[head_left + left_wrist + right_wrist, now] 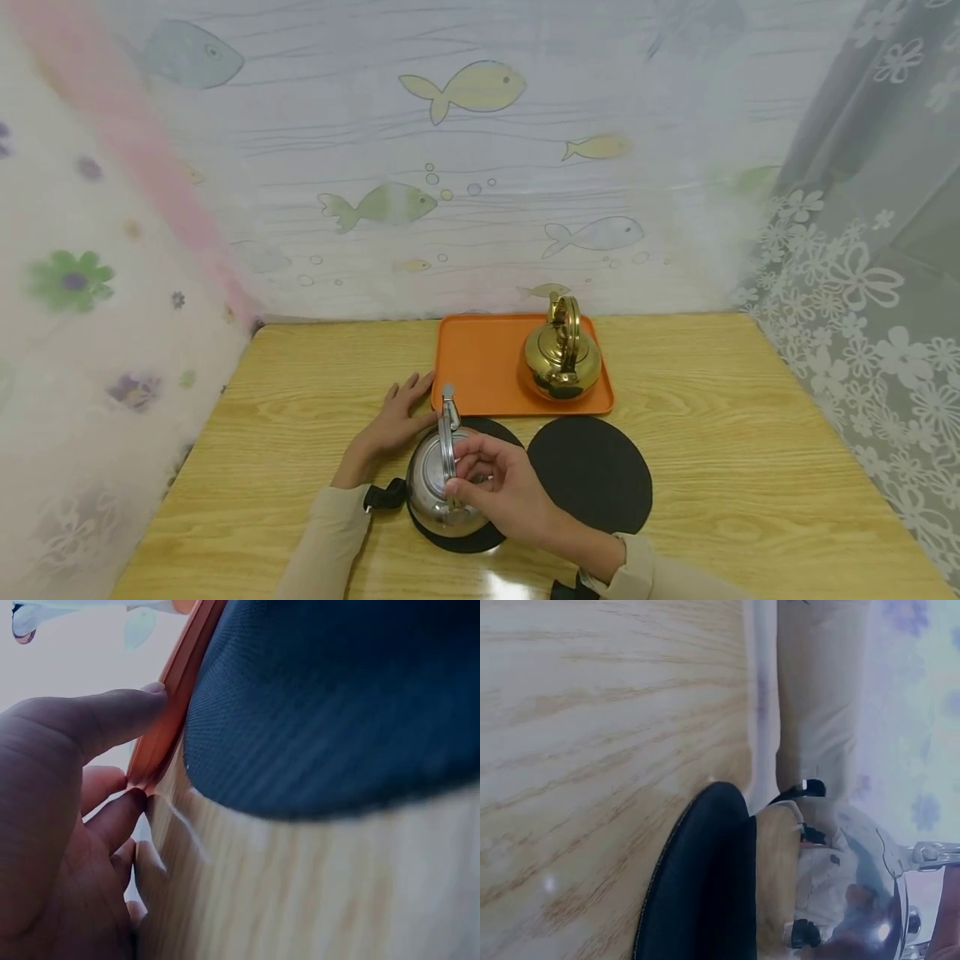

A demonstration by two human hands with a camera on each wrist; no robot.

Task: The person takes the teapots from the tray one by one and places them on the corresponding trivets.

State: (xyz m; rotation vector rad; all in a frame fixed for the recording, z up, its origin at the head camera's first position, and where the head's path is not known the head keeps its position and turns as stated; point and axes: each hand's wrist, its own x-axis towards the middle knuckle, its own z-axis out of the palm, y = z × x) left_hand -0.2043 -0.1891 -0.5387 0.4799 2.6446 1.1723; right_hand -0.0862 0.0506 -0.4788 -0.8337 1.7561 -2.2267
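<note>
Your left hand [392, 423], fingers apart, touches the near-left corner of the smooth orange rectangular tray [480, 367]. The round silver metal kettle [431, 493] stands on the left round black mat [491, 427], its handle pinched by your right hand [513, 492]. You seem mid-handling; next calls for keeping it level.

One kettle [431, 504] stands on the left mat [491, 430], another kettle [562, 354] on the tray [480, 367] behind the right mat [591, 475].

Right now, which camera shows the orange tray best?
The head view: it shows most of the orange tray from above, though the gold kettle covers part. The left wrist view catches only an edge, at the left hand; the right wrist view doesn't show it directly.
</note>
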